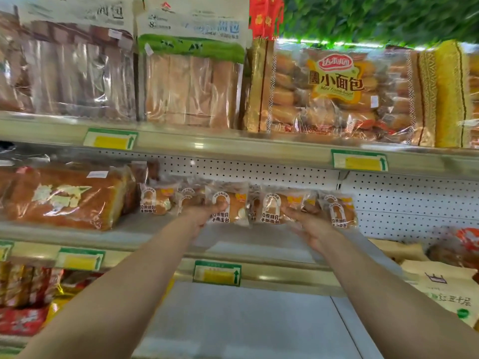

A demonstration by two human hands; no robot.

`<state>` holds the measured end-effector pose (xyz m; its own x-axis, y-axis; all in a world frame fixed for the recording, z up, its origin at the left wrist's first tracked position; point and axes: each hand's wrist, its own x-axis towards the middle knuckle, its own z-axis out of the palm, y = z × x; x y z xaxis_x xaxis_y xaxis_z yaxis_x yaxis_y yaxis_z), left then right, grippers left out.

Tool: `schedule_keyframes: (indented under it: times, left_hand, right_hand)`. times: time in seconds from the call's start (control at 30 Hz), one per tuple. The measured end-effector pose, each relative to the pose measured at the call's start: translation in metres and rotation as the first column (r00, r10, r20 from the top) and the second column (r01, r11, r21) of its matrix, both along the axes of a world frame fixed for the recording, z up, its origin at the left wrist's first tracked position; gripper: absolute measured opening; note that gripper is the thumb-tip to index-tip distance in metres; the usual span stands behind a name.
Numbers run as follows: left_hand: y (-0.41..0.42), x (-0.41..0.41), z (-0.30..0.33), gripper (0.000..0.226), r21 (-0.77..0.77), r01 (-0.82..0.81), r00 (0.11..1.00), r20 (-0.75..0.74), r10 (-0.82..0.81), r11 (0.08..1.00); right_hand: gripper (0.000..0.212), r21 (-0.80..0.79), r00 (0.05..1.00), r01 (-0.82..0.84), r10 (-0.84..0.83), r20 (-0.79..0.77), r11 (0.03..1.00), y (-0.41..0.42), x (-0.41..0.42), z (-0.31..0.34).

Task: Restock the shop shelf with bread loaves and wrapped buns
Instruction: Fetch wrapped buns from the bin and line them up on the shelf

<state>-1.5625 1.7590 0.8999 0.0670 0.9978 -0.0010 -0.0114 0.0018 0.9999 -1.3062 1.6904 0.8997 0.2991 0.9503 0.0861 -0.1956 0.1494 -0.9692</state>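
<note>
On the middle shelf (160, 230) a big loaf (64, 198) lies at 9 o'clock, and a row of wrapped buns runs right from it against the pegboard (404, 200). The left hand (204, 216) reaches in from 7 o'clock and curls its fingers up onto the left bun (228, 206) near the row's middle, holding it from below. The right hand (308, 228) comes in from 5 o'clock and pinches the right bun (274, 207), just beside the first; blur hides the fingertips. These buns look light and soft, easily squashed, in thin, slick, crinkly film. Best held under the base or by the sealed edge, with a loose grip rather than a squeeze. Further right, the shelf stands bare.
</note>
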Motion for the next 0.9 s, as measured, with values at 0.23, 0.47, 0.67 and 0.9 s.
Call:
schedule_keyframes:
  times: [0.23,0.47,0.67,0.9]
  left_hand:
    - [0.035,-0.001,-0.010,0.105,0.045,-0.030,0.991,-0.126,0.036,0.999]
    - [0.050,-0.002,-0.015,0.097,0.145,-0.088,0.956,-0.266,0.125,0.985]
    - [0.059,-0.001,-0.018,0.099,0.173,-0.131,0.908,-0.374,0.188,0.976]
    - [0.061,-0.001,-0.014,0.099,0.180,-0.086,0.836,-0.523,0.169,0.980]
  right_hand:
    - [0.138,-0.048,0.992,0.068,-0.062,0.114,0.997,0.041,0.006,-0.021]
    - [0.059,-0.065,0.987,0.101,-0.092,0.128,0.993,0.045,-0.010,-0.013]
    - [0.075,-0.068,0.965,0.152,-0.133,0.225,0.986,0.064,-0.006,-0.022]
    - [0.075,-0.035,0.900,0.231,-0.199,0.389,0.972,0.068,-0.008,-0.023]
